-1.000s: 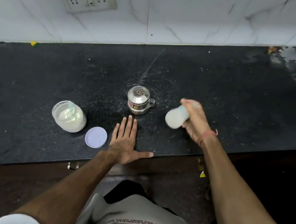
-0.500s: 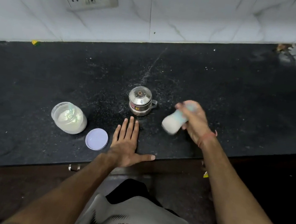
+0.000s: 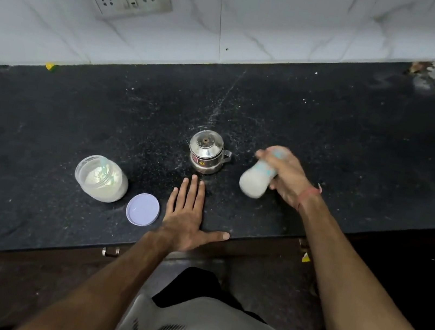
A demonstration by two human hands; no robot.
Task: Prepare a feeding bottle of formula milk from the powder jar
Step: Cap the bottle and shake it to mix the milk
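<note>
blurred milky-white feeding bottle [image 3: 256, 179] now tilted in right hand [image 3: 288, 177]

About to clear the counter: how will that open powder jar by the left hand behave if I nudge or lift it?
The powder jar looks like thin clear plastic, so probably light and slightly squeezable. Its lid lies beside it, so tipping would likely spill powder. The wide, squat body suggests it slides rather than topples on the counter.

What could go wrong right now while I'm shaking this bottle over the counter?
1. The right hand grips the feeding bottle tilted with its base outward; if the top is loose, milk could spray.
2. The powder jar sits open, its lid lying beside it; splashes could land in the powder.
3. The steel kettle stands close to the swing and could be knocked.
</note>
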